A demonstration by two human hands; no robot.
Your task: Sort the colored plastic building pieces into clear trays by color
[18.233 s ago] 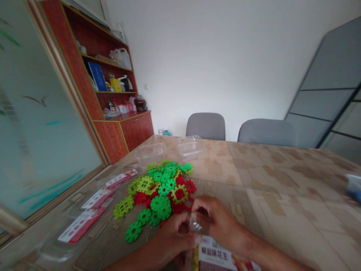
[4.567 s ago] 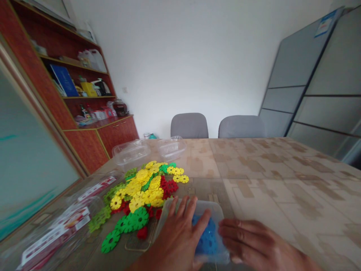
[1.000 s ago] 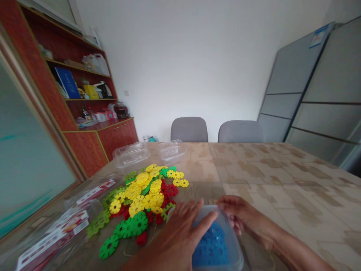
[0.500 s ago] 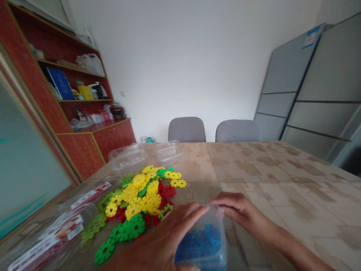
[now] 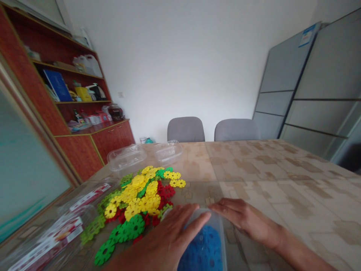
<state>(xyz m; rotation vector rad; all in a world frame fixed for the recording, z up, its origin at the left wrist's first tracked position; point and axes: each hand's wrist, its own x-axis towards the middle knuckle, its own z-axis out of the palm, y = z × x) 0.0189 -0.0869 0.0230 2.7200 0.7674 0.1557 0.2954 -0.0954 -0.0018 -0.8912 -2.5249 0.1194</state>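
Observation:
A clear plastic box [image 5: 225, 244] with blue snowflake discs [image 5: 205, 248] in it sits at the table's near edge, its lower end cut off by the frame. My left hand [image 5: 172, 235] grips its far left side, the thumb reaching across the top and the fingers along the edge. At the far right corner my right hand [image 5: 242, 214] has its fingers pressed together on the rim; the fingertips' undersides are hidden. Left of the box lies a pile of yellow discs [image 5: 138, 192], red discs [image 5: 168, 191], dark green discs [image 5: 135, 226] and light green pieces [image 5: 93, 227].
Two clear trays, one at the far left [image 5: 126, 158] and one beside it [image 5: 168, 151], stand behind the pile. Clear packages with printed labels [image 5: 62, 235] lie at the left. Across the patterned table [image 5: 267, 169] are two grey chairs [image 5: 185, 129]. A shelf cabinet stands left.
My left thumb has swung up to the box's far edge, and the left fingers have slid left. My right hand has shifted slightly down. The blue discs show more clearly.

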